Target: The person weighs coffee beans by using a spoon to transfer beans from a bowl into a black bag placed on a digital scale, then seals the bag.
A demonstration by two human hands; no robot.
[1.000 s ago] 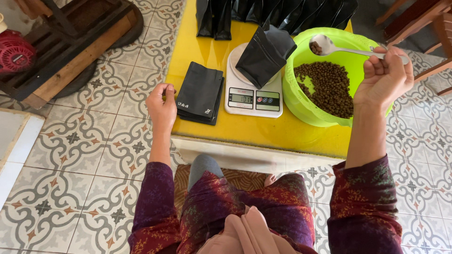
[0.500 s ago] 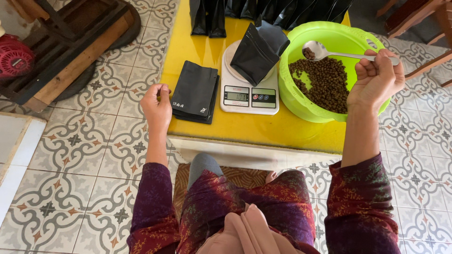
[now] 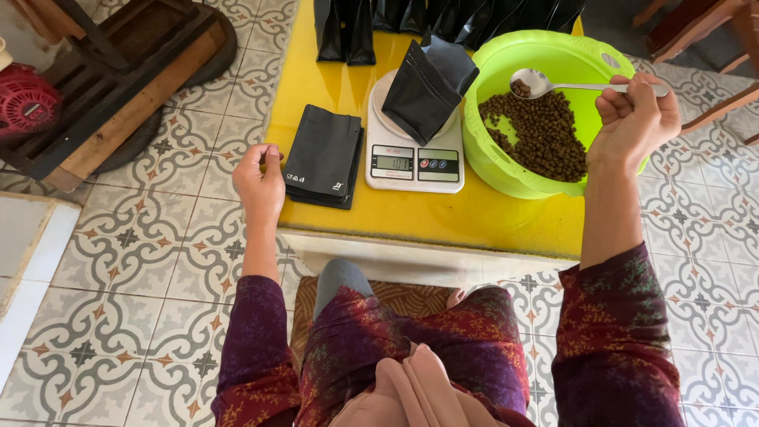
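Steel spoon (image 3: 553, 83) in the right hand (image 3: 632, 119), held over the lime-green plastic bowl (image 3: 553, 49) of brown coffee beans (image 3: 538, 134). Fingers curled shut around the handle end, thumb on top. Long axis runs nearly level across the view: handle at the hand on the right, bowl of the spoon pointing left toward the black pouch (image 3: 429, 88), hollow side up, a few beans in it (count too small to tell).

Pouch stands open-mouthed and tilted on the white digital kitchen scale (image 3: 413, 134), which sits on the yellow table (image 3: 443, 213) just beside the green bowl, touching or nearly so. Spoon tip hangs above the bowl's left side, near the pouch mouth but apart from it.

Left hand (image 3: 259, 178) is off the table's left edge, over the tiled floor (image 3: 158, 261), fingers loosely curled with thumb and forefinger pressed together; whether they pinch anything I cannot tell.

Judgement: dosing step, beans going spoon by spoon into the pouch against the scale reading. Next move would call for a short carry left and a gentle tip over the mouth.

Flat stack of empty black pouches (image 3: 322, 154) lies left of the scale; more stand at the table's far edge (image 3: 443, 16).
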